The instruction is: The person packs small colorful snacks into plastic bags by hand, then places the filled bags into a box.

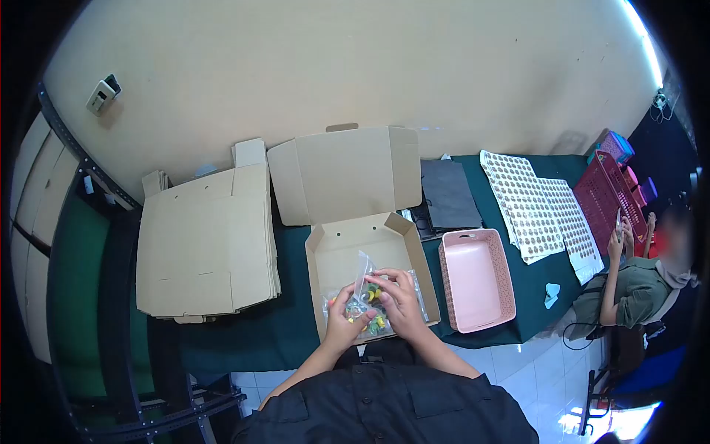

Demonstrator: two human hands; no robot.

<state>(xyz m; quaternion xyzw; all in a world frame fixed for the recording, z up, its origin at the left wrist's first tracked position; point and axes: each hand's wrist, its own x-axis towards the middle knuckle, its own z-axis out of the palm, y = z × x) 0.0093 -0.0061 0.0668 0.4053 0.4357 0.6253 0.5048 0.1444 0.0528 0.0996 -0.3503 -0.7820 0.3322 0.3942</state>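
A clear plastic bag (363, 271) with small yellow and green pieces stands raised over an open cardboard box (344, 255). My left hand (344, 323) grips the bag from the left, thumb pointing inward. On the other side, my right hand (401, 305) has its fingers bent against the upper part of the bag; their exact grip is partly hidden. Beneath both hands, more bagged colourful pieces (377, 324) lie in the box. Its lid (347, 174) is folded back toward the wall.
Flattened cardboard boxes (203, 244) are stacked left. To the right are a pink basket (479, 285), black folders (451, 194), printed sheets (529, 207), a light-blue scrap (552, 295) and a maroon crate (603, 192). A person (640, 288) holding a phone sits at far right.
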